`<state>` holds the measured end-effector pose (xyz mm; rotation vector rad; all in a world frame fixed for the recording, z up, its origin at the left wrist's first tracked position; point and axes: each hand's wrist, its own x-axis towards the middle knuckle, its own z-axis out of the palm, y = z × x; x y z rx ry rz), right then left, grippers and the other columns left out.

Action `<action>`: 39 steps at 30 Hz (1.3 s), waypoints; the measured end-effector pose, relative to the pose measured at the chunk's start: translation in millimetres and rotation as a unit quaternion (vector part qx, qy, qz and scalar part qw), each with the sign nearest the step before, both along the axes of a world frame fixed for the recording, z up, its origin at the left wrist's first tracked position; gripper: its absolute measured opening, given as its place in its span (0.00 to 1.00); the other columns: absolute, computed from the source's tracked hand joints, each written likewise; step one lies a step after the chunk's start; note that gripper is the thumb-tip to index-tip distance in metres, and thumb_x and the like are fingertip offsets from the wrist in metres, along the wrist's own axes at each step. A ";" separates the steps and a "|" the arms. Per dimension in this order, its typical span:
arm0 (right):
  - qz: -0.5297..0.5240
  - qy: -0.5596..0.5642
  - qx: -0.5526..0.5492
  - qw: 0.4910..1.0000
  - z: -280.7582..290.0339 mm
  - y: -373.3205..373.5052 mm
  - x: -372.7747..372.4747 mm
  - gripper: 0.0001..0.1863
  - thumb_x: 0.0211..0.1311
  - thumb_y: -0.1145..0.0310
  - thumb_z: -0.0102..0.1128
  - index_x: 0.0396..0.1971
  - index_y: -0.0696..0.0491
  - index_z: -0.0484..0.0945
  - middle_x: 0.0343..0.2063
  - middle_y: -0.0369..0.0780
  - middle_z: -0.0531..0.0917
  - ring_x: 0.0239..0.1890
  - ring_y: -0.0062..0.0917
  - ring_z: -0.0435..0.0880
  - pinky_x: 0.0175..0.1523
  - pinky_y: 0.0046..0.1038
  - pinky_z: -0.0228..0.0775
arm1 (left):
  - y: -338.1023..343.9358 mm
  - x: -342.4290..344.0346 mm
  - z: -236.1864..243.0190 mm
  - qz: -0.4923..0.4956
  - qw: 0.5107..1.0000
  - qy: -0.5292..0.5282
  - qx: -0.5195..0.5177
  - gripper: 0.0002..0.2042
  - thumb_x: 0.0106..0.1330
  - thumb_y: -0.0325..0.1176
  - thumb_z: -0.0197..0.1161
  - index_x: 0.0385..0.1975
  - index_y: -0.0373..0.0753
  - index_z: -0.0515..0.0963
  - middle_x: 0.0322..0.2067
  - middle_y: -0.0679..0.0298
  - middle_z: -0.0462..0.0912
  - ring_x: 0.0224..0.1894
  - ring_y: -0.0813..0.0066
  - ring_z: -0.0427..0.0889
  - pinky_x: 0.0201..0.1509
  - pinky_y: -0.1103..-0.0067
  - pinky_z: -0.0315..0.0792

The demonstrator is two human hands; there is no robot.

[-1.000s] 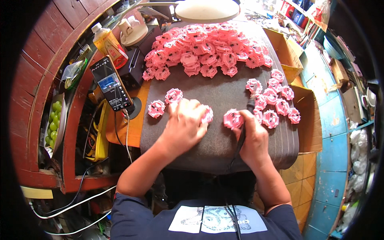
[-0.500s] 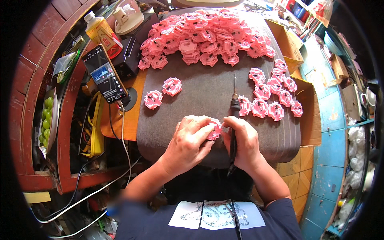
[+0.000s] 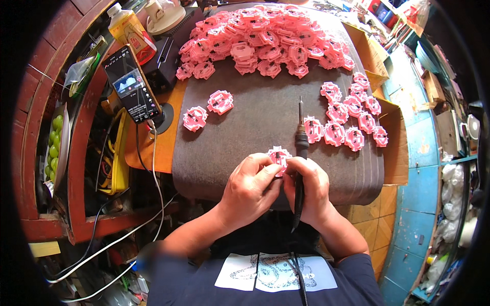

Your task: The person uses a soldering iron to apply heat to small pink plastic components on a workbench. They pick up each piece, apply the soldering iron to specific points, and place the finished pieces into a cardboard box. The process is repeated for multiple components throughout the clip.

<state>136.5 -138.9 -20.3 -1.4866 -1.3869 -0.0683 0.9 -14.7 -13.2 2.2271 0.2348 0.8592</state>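
Near the front edge of the dark mat [image 3: 255, 127], my left hand [image 3: 247, 186] pinches a pink plastic part [image 3: 278, 158] with a dark piece in its middle. Its thumb and index finger grip the part's left side. My right hand [image 3: 314, 191] is closed around a soldering iron [image 3: 301, 137], whose thin metal tip points away from me, toward the far side. The right fingertips also touch the pink part's right edge. Whatever lies under the curled fingers is hidden. Two similar parts lie to the left: a farther one [image 3: 220, 102] and a nearer one [image 3: 195, 119].
A large heap of pink parts [image 3: 265, 38] covers the mat's far end. Several more [image 3: 337, 113] lie at its right. Cardboard boxes [image 3: 390, 132] stand beyond the right edge. At left are a phone [image 3: 131, 84] on a stand, a bottle [image 3: 131, 34] and cables [image 3: 155, 188].
The pink part has turned more face-up and shifted slightly right between my fingers. My right fingers have moved in against its edge. The soldering iron stays in my right hand.
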 end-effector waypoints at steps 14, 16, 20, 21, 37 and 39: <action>0.008 0.056 -0.013 0.998 -2.4 -0.3 -0.1 0.27 0.59 0.88 0.64 0.60 0.59 0.73 0.36 0.43 0.83 0.31 0.28 0.82 0.37 0.29 0.77 | 15.4 6.7 2.2 -0.027 0.999 0.039 -0.015 0.09 0.64 0.22 0.71 0.43 0.35 0.85 0.42 0.56 0.85 0.42 0.55 0.88 0.46 0.68 0.82; -0.010 0.038 -0.011 0.999 -2.0 -0.8 -1.3 0.24 0.62 0.88 0.64 0.58 0.59 0.73 0.38 0.43 0.84 0.33 0.26 0.84 0.39 0.28 0.79 | 14.9 6.6 0.5 -0.021 0.999 0.032 -0.022 0.09 0.63 0.25 0.72 0.42 0.36 0.85 0.41 0.57 0.85 0.42 0.53 0.87 0.46 0.66 0.82; -0.003 -0.017 0.034 0.999 -8.3 -6.2 -2.1 0.23 0.63 0.87 0.64 0.57 0.58 0.72 0.41 0.49 0.85 0.36 0.33 0.87 0.40 0.31 0.80 | 14.2 7.2 0.0 -0.011 1.000 0.027 -0.009 0.08 0.63 0.24 0.72 0.42 0.36 0.86 0.40 0.56 0.85 0.41 0.54 0.87 0.46 0.67 0.82; 0.013 -0.027 0.050 0.998 -10.1 -8.5 -1.9 0.23 0.63 0.87 0.64 0.56 0.58 0.72 0.42 0.51 0.86 0.36 0.34 0.88 0.41 0.31 0.81 | 13.5 7.8 0.2 -0.009 1.000 0.028 -0.001 0.08 0.63 0.22 0.72 0.42 0.35 0.86 0.40 0.55 0.86 0.40 0.56 0.88 0.45 0.69 0.82; 0.011 -0.081 0.056 0.995 -5.4 -15.9 4.9 0.25 0.54 0.78 0.71 0.55 0.61 0.78 0.39 0.48 0.87 0.29 0.43 0.83 0.37 0.40 0.77 | 9.7 9.1 -0.6 0.021 0.999 0.022 0.010 0.08 0.59 0.19 0.73 0.38 0.34 0.86 0.36 0.57 0.85 0.35 0.61 0.88 0.38 0.70 0.82; 0.011 -0.029 0.050 0.998 -6.2 -35.2 3.4 0.26 0.68 0.63 0.69 0.58 0.65 0.77 0.37 0.47 0.87 0.29 0.39 0.85 0.37 0.38 0.78 | 9.1 8.6 0.2 0.023 0.999 0.020 0.012 0.08 0.58 0.19 0.74 0.37 0.34 0.86 0.36 0.57 0.85 0.34 0.61 0.88 0.37 0.71 0.81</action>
